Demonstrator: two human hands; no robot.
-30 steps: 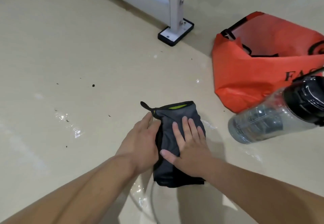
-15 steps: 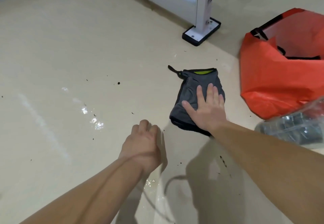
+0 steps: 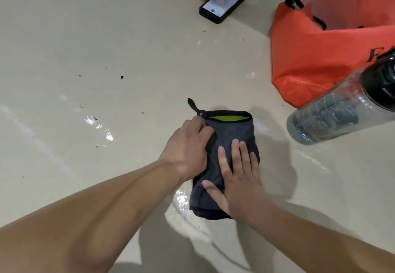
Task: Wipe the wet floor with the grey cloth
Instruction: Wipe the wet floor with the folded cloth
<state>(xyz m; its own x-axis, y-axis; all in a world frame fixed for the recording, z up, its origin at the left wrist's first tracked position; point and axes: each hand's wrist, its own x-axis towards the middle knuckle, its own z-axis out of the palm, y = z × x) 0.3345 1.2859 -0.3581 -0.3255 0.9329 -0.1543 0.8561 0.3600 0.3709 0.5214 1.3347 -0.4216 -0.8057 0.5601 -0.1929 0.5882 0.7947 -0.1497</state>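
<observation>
Cloth: grey cloth (image 3: 230,136) folded flat on the floor (image 3: 106,37), near the orange bag (image 3: 316,54) and just beside the clear bottle (image 3: 333,114).
Right hand (image 3: 241,183): open, palm and fingers pressed flat on the cloth.
Left hand (image 3: 188,151): curled at the cloth's left edge, gripping it I'd judge.
Progress: mid-wipe; wet sheen shows beside the cloth's near end and well to its left, so more passes needed.

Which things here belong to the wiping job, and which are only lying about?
Job: grey cloth, wet floor, left hand, right hand.
Lying about: orange bag, bottle, post foot.
</observation>
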